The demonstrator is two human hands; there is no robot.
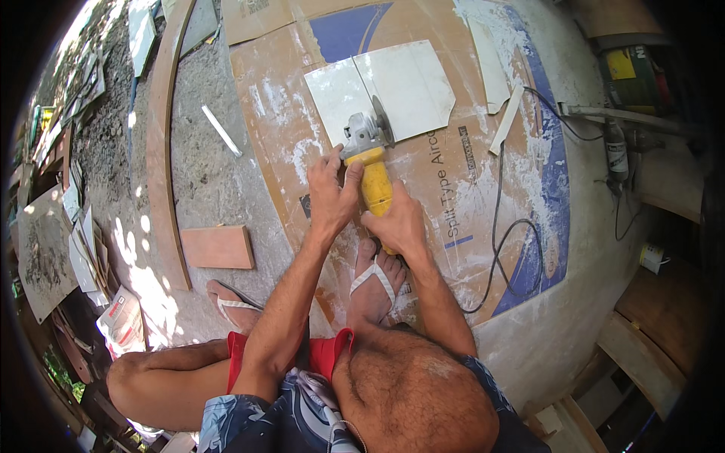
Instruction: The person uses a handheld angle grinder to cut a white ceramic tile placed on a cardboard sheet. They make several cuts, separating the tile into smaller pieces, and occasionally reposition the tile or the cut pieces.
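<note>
A yellow angle grinder (377,189) with a dusty grey head is in both my hands. My right hand (402,228) wraps round the rear of its body. My left hand (331,187) grips its front left side near the head, thumb against the yellow casing. The cutting disc (381,121) stands on edge over the near part of a white tile (411,87), which has a clipped right corner. A thin dark line runs from the tile's far edge toward the disc. Whether the disc touches the tile, I cannot tell.
Dusty flattened cardboard (483,204) lies beneath the tile and my foot. A black cord (495,249) loops at the right. Left are a long wooden board (161,143), a reddish block (217,248) and a white strip (221,130). Offcuts (487,64) lie at far right.
</note>
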